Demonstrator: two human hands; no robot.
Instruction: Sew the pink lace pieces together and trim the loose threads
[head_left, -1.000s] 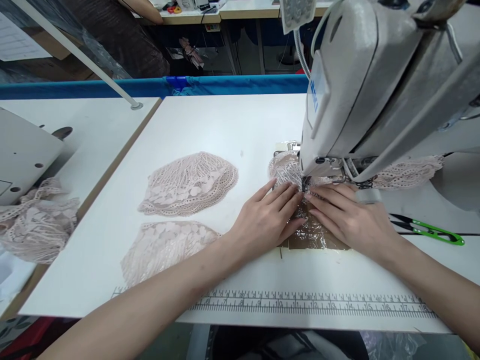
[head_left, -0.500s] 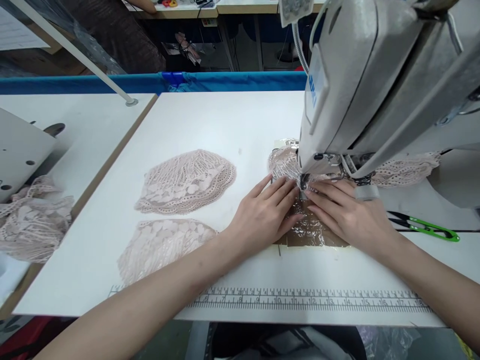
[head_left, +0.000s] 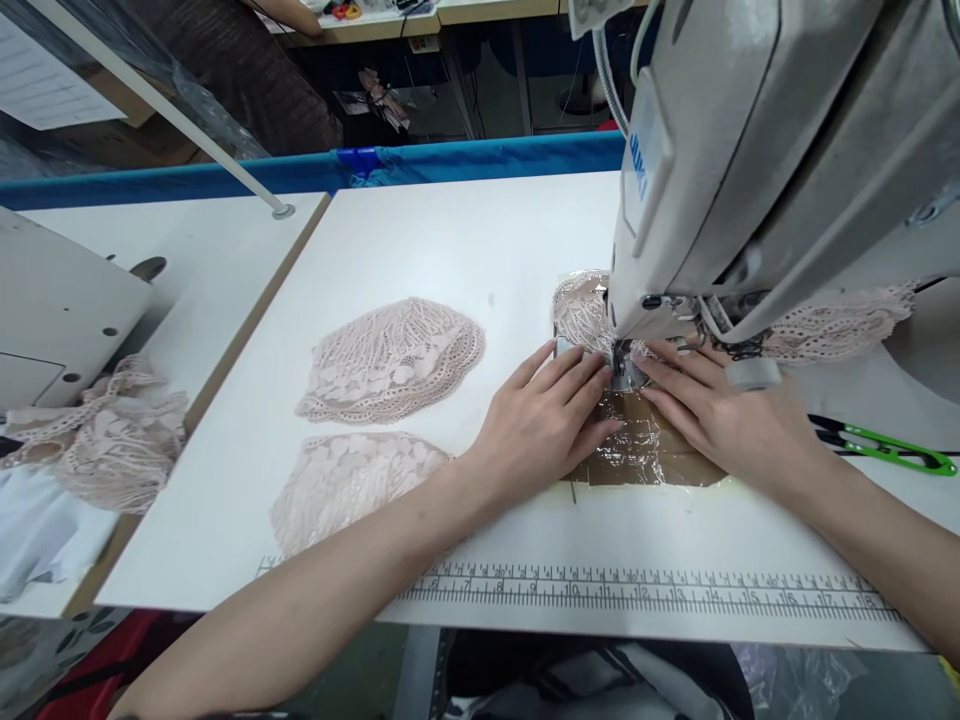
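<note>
My left hand (head_left: 541,424) lies flat on the table, fingers stretched toward the needle of the grey sewing machine (head_left: 757,150). My right hand (head_left: 720,410) lies flat on the other side of the needle, fingers extended. Both press on a pale pink lace piece (head_left: 581,312) that runs under the presser foot and comes out to the right of the machine (head_left: 840,322). Shiny brown tape (head_left: 645,455) covers the table under my hands.
Two pink lace pieces (head_left: 394,358) (head_left: 352,480) lie to the left. Green thread snips (head_left: 889,450) lie at the right. A ruler strip (head_left: 652,592) runs along the table's front edge. More lace (head_left: 105,440) is heaped beside another machine (head_left: 52,320) on the left table.
The view has shifted slightly. My fingers have crept a little closer to the needle, and the lace has fed further back under the foot.
</note>
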